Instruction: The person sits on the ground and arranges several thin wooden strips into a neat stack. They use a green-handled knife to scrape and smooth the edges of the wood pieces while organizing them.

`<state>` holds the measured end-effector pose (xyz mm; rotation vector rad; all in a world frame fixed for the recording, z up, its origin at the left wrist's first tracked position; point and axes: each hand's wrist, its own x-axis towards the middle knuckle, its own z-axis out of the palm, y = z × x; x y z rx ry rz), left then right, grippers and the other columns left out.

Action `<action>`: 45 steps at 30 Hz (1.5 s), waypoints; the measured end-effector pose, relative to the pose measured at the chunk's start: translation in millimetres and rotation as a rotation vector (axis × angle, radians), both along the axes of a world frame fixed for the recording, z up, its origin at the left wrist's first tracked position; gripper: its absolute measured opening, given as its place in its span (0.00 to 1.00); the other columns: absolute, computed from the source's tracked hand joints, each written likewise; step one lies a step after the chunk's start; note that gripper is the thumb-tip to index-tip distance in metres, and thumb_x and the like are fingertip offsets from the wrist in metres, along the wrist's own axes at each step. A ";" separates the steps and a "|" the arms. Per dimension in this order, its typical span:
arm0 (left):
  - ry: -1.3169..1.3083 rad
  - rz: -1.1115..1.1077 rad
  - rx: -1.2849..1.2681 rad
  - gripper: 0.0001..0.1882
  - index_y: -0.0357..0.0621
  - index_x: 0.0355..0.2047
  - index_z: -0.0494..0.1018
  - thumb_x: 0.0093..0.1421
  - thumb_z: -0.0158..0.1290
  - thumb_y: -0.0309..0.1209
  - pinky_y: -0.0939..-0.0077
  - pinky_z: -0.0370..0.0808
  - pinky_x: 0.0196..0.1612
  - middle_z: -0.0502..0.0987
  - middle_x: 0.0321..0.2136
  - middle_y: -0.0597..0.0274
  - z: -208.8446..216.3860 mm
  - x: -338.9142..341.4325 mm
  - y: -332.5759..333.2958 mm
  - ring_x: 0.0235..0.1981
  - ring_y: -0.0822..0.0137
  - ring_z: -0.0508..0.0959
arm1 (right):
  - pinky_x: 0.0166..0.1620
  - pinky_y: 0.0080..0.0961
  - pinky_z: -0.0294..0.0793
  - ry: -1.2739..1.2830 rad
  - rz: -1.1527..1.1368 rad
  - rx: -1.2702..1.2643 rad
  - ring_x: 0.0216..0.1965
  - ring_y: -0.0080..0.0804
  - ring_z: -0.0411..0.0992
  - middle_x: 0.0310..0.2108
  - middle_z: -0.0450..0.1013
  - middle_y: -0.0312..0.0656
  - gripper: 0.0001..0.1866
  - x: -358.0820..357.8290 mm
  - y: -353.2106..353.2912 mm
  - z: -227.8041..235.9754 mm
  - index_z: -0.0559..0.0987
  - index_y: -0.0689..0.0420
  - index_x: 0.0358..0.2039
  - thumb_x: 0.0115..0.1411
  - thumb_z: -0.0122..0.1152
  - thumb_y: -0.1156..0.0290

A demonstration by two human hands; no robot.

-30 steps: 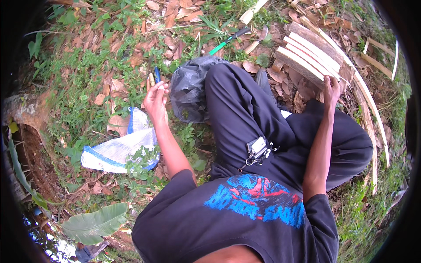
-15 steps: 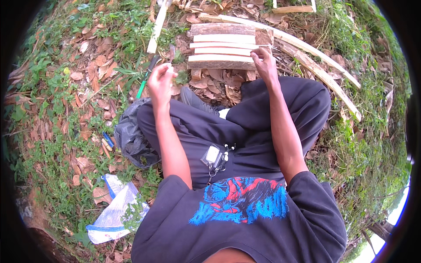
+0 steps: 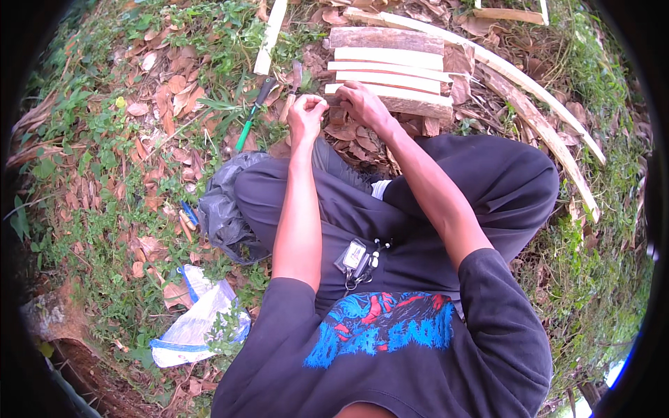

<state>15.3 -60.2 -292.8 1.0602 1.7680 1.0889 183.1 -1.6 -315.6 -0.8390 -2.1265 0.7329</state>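
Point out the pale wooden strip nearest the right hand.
The frontmost strip, lowest in the picture and right by the right hand; the other pale strips lie farther up, beyond it.

From where I stood, no words came clear: jagged blue lettering (image 3: 432, 338) ran across the dark T-shirt (image 3: 279, 355) beside a red-and-blue print (image 3: 377, 306), and the pale key-ring tag (image 3: 354, 254) was too small to read.
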 end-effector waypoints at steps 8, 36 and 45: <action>0.072 0.021 0.026 0.06 0.36 0.31 0.77 0.52 0.60 0.23 0.82 0.74 0.27 0.80 0.25 0.60 -17.2 6.5 14.7 0.26 0.74 0.78 | 0.45 0.37 0.70 -0.066 0.045 -0.008 0.41 0.46 0.69 0.33 0.68 0.46 0.11 0.6 0.9 -17.8 0.71 0.60 0.35 0.49 0.57 0.78; -0.077 0.163 -0.438 0.03 0.36 0.31 0.70 0.57 0.51 0.23 0.80 0.78 0.27 0.76 0.29 0.55 -28.9 8.4 -4.3 0.22 0.69 0.78 | 0.65 0.63 0.40 -0.686 -0.889 -0.279 0.68 0.65 0.31 0.68 0.35 0.59 0.65 78.7 -63.3 31.2 0.47 0.40 0.68 0.34 0.78 0.48; -0.167 0.134 -0.506 0.07 0.34 0.36 0.66 0.58 0.49 0.24 0.72 0.83 0.31 0.74 0.31 0.52 -16.2 17.4 8.1 0.27 0.62 0.81 | 0.48 0.46 0.73 -0.558 -0.886 -0.669 0.44 0.64 0.70 0.51 0.55 0.70 0.58 111.0 -53.5 33.0 0.38 0.44 0.69 0.48 0.70 0.70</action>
